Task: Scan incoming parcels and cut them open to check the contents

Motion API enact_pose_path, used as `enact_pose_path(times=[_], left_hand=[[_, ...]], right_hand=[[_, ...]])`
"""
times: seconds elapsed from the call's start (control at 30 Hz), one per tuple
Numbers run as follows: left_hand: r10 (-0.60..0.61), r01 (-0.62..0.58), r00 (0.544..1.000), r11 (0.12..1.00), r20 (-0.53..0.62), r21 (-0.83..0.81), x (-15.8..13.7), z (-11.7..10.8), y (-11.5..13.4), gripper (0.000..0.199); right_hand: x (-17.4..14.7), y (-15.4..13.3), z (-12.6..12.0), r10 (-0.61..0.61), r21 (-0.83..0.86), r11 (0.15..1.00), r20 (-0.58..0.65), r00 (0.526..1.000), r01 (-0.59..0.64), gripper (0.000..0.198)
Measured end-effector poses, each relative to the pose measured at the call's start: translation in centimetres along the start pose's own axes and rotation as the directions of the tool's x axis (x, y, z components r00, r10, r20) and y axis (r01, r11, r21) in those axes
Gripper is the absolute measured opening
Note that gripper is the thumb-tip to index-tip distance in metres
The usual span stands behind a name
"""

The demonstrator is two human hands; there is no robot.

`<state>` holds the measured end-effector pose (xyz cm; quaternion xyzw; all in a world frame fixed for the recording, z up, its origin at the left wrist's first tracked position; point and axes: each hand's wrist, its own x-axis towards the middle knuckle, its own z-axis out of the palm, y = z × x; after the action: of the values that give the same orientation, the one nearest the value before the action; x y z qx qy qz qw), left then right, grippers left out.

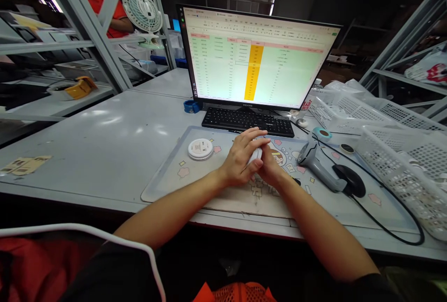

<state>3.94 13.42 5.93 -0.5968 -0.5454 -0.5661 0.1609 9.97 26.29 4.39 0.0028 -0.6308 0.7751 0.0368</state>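
Both hands meet over the patterned desk mat (188, 181), in front of the keyboard. My left hand (240, 157) curls over a small white object (256, 154), its thumb along the near side and its fingers reaching across the top. My right hand (271, 164) closes round the same object from the right, its fingers mostly hidden. Only a smooth white part shows between the hands, so its full shape is covered. To the left on the mat lies a round white flat container (200, 148) with a printed label on top.
Behind the hands stand a black keyboard (244, 120) and a monitor (223, 69) with a spreadsheet. At right are a grey barcode scanner (321, 169), a black mouse (351, 180), a tape roll (321, 134) and white baskets (401, 167). A person in orange (104, 3) is beyond the shelf.
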Motion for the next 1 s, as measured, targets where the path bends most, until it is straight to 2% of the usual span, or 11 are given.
enact_pose_path(times=[0.13,0.23,0.27,0.37,0.43,0.53,0.57,0.67,0.73,0.87,1.0], left_hand=[[-0.146,0.145,0.985,0.989,0.096,0.023,0.8,-2.2,-1.3,0.072],[-0.441,0.389,0.894,0.853,0.08,0.349,1.3,-6.7,-3.9,0.079],[-0.593,0.491,0.803,0.714,0.058,0.5,1.3,-8.4,-4.9,0.088],[-0.921,0.589,0.387,0.285,0.046,0.756,0.8,-12.7,-6.9,0.114],[-0.964,0.562,0.259,0.205,0.065,0.802,0.6,-13.8,-7.5,0.116],[-0.947,0.525,0.313,0.238,0.075,0.817,0.7,-13.1,-7.1,0.11],[-0.918,0.501,0.385,0.291,0.092,0.815,0.9,-12.3,-6.7,0.108],[-0.67,0.331,0.708,0.594,0.224,0.733,1.2,-9.6,-5.1,0.099],[-0.426,0.156,0.849,0.769,0.314,0.62,1.3,-7.8,-3.9,0.092],[-0.096,-0.056,0.939,0.905,0.329,0.423,1.2,-5.5,-2.3,0.088],[0.096,-0.173,0.96,0.942,0.261,0.288,1.1,-4.8,-1.5,0.083]], right_hand=[[0.2,-0.7,-1.2,-0.012,-0.15,0.989,-0.004,1.0,0.011,0.079],[0.9,-0.5,-3.2,-0.263,-0.606,0.787,-0.164,0.951,0.113,0.089],[1.1,-0.3,-3.8,-0.338,-0.74,0.665,-0.183,0.923,0.097,0.094],[1.7,0.8,-5.1,-0.343,-0.929,0.37,-0.17,0.924,-0.033,0.086],[1.9,1.4,-5.1,-0.253,-0.957,0.269,-0.176,0.951,-0.106,0.073],[1.5,1.4,-4.3,-0.25,-0.965,0.241,-0.167,0.954,-0.105,0.067],[1.4,1.3,-3.8,-0.294,-0.961,0.27,-0.145,0.945,-0.063,0.068],[0.7,0.7,-2.1,-0.424,-0.888,0.432,-0.045,0.904,0.158,0.074],[0.4,0.4,-1.3,-0.454,-0.796,0.549,-0.027,0.891,0.256,0.079],[0.1,-0.3,-1.3,-0.282,-0.484,0.856,-0.139,0.949,0.184,0.086],[-0.5,-1.3,-1.8,-0.099,-0.011,0.995,0.079,0.992,0.101,0.076]])
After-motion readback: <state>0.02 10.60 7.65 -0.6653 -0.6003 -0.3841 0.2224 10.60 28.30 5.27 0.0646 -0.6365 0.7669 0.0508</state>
